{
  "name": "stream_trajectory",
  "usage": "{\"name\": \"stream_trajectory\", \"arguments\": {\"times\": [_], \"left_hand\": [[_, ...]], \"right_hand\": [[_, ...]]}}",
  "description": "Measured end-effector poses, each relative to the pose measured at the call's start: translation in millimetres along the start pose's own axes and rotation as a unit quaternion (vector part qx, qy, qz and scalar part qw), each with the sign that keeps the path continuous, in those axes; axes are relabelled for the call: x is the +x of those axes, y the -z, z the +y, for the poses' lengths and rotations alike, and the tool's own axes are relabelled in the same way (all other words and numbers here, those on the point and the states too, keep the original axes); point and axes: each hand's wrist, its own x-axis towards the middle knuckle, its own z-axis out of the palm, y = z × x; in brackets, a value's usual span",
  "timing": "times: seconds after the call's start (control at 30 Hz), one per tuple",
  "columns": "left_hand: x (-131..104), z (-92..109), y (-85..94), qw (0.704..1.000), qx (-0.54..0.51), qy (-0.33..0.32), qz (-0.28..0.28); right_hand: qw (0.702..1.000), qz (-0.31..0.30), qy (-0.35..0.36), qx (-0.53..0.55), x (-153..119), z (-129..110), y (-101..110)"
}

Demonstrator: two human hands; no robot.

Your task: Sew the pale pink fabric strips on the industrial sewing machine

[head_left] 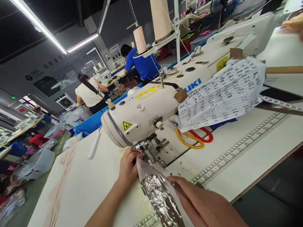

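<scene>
A piece of pale pink fabric (143,168) with a shiny dark brown section (163,201) runs from the needle area of a white sewing machine (132,116) toward me. Close beside the presser foot, my left hand (129,165) pinches the fabric's far end, fingers bent together. Nearer to me, my right hand (201,198) grips the right edge of the same fabric between thumb and fingers. Part of the fabric's edge is hidden behind the right hand.
Scissors with orange and red handles (190,143) lie under a handwritten paper sheet (222,91). A printed ruler strip (239,145) crosses the tabletop. Thread cones (140,39) stand above the machine. Co-workers, one in a blue shirt (144,64), sit beyond; plastic bins (39,164) stand at left.
</scene>
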Motion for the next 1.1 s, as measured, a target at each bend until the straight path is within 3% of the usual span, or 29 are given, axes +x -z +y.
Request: {"name": "stream_trajectory", "arguments": {"times": [0.1, 0.3, 1.1], "left_hand": [[0, -1, -0.1, 1.0, -0.011, 0.018, -0.008], [0, -1, 0.5, 1.0, -0.025, 0.01, -0.009], [-1, 0, -3.2, 0.999, 0.031, 0.014, -0.001]], "right_hand": [[0.996, 0.043, 0.013, -0.08, 16, 5, -8], [0.99, 0.036, 0.045, -0.132, 29, 6, -26], [0.988, 0.027, 0.028, -0.152, 36, 9, -38]]}}
